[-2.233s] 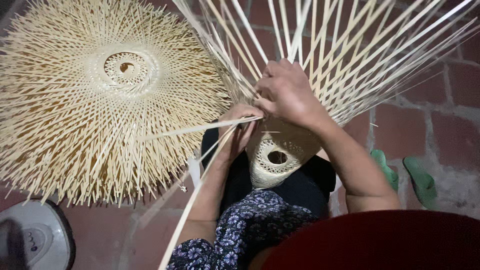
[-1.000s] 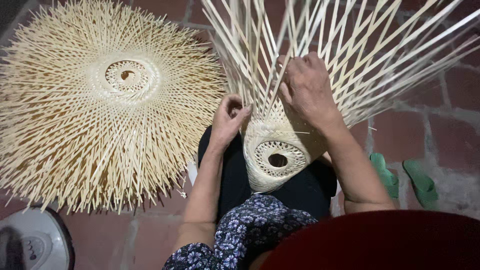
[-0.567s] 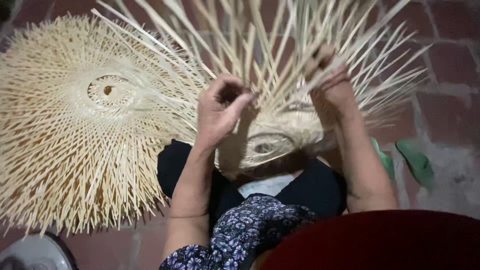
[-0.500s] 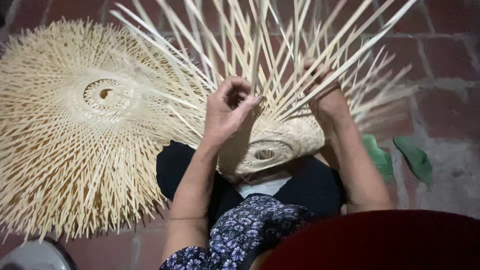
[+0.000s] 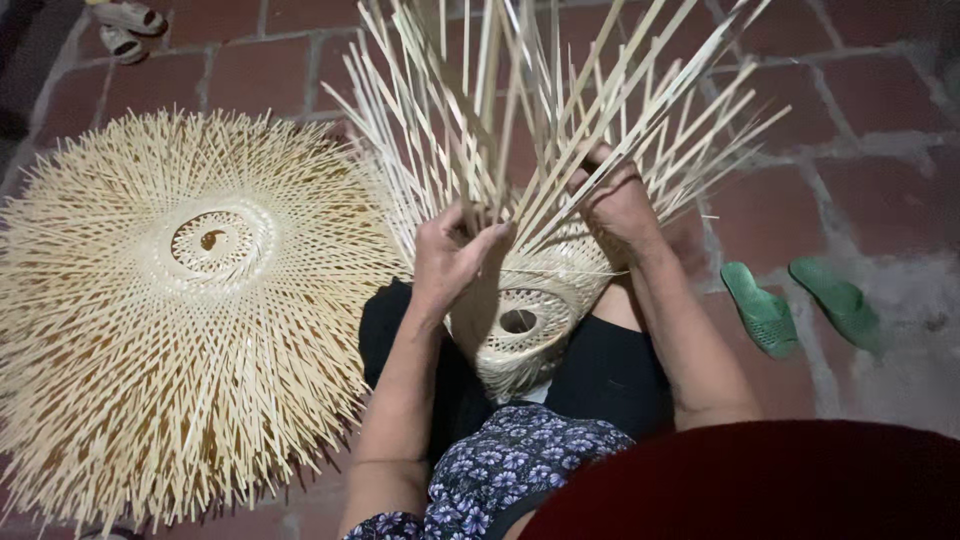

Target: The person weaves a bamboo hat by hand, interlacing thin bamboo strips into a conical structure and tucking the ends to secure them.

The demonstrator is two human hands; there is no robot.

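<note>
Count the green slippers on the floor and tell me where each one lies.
2. One green slipper lies on the brick floor just right of the person's right forearm; the other green slipper lies beside it, further right. Others could be hidden outside the view.

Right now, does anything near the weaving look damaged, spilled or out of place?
Nothing stands out. The half-woven bamboo basket sits whole between the left hand and right hand; the flat woven piece and green sandals lie undisturbed.

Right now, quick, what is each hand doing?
Left hand: closed, pinching bamboo strips of the half-woven basket.
Right hand: closed around strips on the basket's far side.
</note>
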